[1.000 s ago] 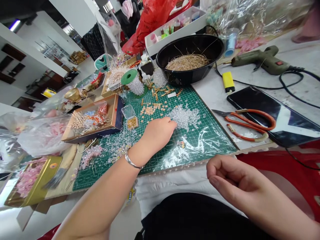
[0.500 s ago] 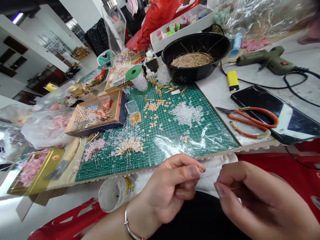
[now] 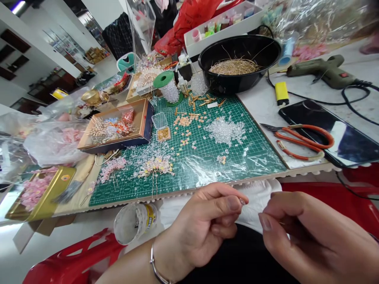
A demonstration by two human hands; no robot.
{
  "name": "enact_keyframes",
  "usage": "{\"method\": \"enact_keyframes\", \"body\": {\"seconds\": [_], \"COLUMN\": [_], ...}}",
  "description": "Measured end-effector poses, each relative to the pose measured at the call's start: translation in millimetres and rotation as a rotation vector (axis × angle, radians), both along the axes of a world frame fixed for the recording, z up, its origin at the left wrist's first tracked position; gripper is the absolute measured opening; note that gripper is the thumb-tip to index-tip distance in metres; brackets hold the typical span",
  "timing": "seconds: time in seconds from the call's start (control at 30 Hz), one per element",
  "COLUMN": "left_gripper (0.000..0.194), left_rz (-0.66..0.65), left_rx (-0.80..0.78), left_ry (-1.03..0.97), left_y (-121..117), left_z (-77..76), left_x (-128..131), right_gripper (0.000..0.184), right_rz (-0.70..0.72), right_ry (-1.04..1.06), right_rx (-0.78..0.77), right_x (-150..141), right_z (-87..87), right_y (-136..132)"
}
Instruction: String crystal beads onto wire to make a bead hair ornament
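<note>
My left hand point(image 3: 210, 221), with a bangle at its wrist, pinches a small clear bead point(image 3: 242, 202) between thumb and index finger. Just to its right, my right hand point(image 3: 308, 228) is closed, thumb against index finger, on a thin wire that barely shows. Both hands hang in front of the table edge, apart from each other. Beyond them a pile of clear beads point(image 3: 226, 131) lies on the green cutting mat point(image 3: 201, 169). A small flower-like bead cluster point(image 3: 221, 159) rests nearer the edge. Two beaded hair combs point(image 3: 156, 166) lie at the mat's left.
A black bowl point(image 3: 239, 83) of thin gold wires stands at the back. To the right are orange-handled scissors point(image 3: 308, 138), a dark phone point(image 3: 334, 134), a yellow lighter point(image 3: 281, 93) and a glue gun point(image 3: 319, 71). An open box point(image 3: 142, 134) of ornaments sits left. Below hangs a white tub point(image 3: 127, 225).
My left hand has come back from the clear bead pile to beside my right hand, a bead now in its fingertips. My right hand has shifted slightly right; the view has moved a little.
</note>
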State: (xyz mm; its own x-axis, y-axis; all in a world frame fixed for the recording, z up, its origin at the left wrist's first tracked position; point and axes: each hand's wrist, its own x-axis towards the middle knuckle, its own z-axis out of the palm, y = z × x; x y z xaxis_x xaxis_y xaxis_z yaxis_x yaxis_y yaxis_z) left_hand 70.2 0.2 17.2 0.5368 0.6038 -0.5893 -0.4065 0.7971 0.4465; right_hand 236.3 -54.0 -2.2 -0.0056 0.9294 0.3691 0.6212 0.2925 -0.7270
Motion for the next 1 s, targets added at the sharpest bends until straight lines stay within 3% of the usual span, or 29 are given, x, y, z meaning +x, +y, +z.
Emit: {"method": "enact_keyframes", "body": {"seconds": [0.4,0.8,0.93,1.0], "left_gripper": [0.016,0.014,0.013,0.011], "left_rz": [0.006,0.031,-0.001,-0.046], "left_rx": [0.040,0.120,0.253,0.452], "left_ry": [0.011,0.072,0.113,0.232], "left_y": [-3.6,-6.2,-8.5,-7.8], "left_z": [1.6,1.7,-0.1,1.0], "left_x": [3.4,7.0,6.9,4.2], "right_gripper": [0.018,0.017,0.015,0.012], "right_rz": [0.086,0.033,0.048,0.067], "right_ry": [-0.078,-0.150,-0.138,-0.106], "right_rx": [0.230,0.291,0.243,0.162], "right_x": [2.8,4.0,4.9,5.9], "right_z": [3.0,5.0,6.8,7.4], "right_y": [6.4,4.5,7.6,10.3]}}
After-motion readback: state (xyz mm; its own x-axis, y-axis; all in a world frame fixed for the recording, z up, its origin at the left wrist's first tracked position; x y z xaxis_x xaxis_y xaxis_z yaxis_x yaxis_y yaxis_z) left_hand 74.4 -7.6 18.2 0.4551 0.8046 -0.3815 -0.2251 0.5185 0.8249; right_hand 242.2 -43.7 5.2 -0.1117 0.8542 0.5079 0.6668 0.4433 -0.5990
